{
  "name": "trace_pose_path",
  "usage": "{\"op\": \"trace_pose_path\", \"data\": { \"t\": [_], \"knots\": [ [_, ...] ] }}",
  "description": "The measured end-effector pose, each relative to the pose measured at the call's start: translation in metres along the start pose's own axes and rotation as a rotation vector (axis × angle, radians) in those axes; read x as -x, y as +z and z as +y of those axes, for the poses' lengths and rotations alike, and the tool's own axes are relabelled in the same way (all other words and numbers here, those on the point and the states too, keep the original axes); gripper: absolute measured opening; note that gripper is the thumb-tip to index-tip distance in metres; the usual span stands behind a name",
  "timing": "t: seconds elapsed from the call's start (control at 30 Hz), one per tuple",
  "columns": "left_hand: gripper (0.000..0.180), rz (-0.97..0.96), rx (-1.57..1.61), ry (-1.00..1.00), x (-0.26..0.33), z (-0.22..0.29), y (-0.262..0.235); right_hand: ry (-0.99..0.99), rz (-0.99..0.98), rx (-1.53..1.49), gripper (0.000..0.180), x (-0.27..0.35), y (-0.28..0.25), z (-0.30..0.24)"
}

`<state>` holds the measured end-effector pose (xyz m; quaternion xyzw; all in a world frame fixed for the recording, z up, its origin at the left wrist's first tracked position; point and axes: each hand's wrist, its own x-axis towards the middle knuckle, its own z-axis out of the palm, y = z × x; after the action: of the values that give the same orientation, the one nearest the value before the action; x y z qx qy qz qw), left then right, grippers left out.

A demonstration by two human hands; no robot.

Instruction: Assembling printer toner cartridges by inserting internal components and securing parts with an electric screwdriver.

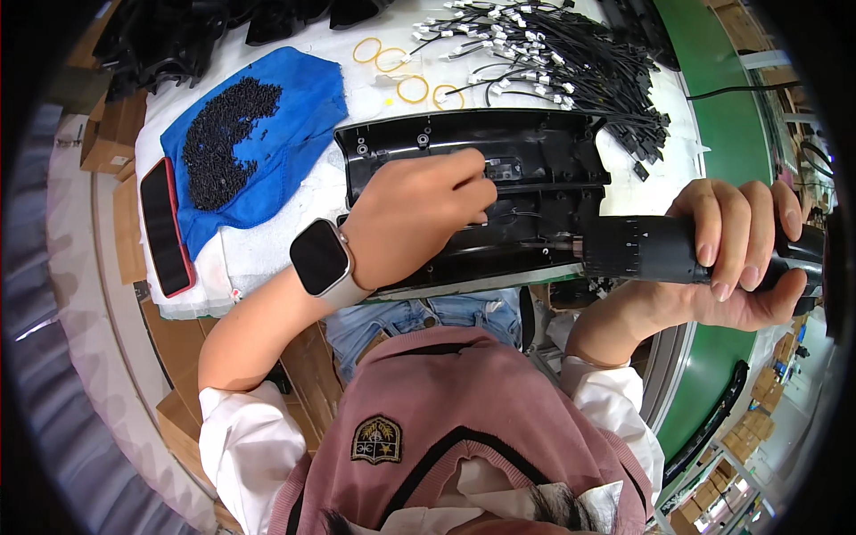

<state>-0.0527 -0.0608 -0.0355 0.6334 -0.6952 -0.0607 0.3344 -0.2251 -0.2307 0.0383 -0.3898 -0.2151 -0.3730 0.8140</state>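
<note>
A long black plastic housing (553, 147) lies with its ribbed inner side up at the table's near edge. My left hand (410, 209), a smartwatch on its wrist, is over the housing's middle with its fingers curled and pressed together. Whatever those fingers hold, if anything, is hidden. My right hand (736, 236) is wrapped round a black electric screwdriver (635, 250), held level at the right. Its bit points left, over the housing's right end. To the left, a blue cloth (312, 98) carries a heap of small black screws (218, 143).
A phone (162, 227) in a red case lies left of the cloth. Behind the housing are several yellow rubber bands (412, 89) and a bundle of black cables (571, 58) with white connectors. Black plastic parts (169, 40) fill the far left. A green surface (736, 98) runs along the right.
</note>
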Motion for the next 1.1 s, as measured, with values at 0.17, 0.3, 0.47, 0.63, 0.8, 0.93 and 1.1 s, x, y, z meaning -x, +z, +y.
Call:
{"op": "trace_pose_path", "data": {
  "t": [0.17, 0.3, 0.47, 0.63, 0.8, 0.93, 1.1],
  "knots": [
    [0.012, -0.066, -0.101, 0.116, 0.003, -0.002, 0.001, 0.026, -0.013, 0.062, 0.034, 0.003, 0.004, 0.003],
    [0.014, -0.050, -0.046, 0.153, 0.004, 0.000, 0.000, 0.023, -0.032, 0.143, 0.036, 0.004, 0.009, 0.006],
    [0.015, -0.051, -0.016, 0.199, 0.006, -0.008, -0.004, 0.100, -0.166, 0.349, 0.039, -0.005, 0.016, 0.014],
    [0.013, 0.015, -0.033, 0.165, 0.012, -0.013, 0.006, 0.126, -0.131, 0.575, 0.037, -0.009, 0.030, 0.035],
    [0.014, 0.035, -0.085, 0.124, 0.012, -0.008, 0.011, 0.172, -0.172, 0.565, 0.038, -0.012, 0.028, 0.047],
    [0.017, 0.025, -0.081, 0.108, 0.014, -0.010, 0.011, 0.219, -0.163, 0.582, 0.039, -0.011, 0.024, 0.055],
    [0.019, 0.020, -0.058, 0.096, 0.012, -0.009, 0.010, 0.266, 0.128, 0.708, 0.041, -0.004, 0.042, 0.060]
  ]
}}
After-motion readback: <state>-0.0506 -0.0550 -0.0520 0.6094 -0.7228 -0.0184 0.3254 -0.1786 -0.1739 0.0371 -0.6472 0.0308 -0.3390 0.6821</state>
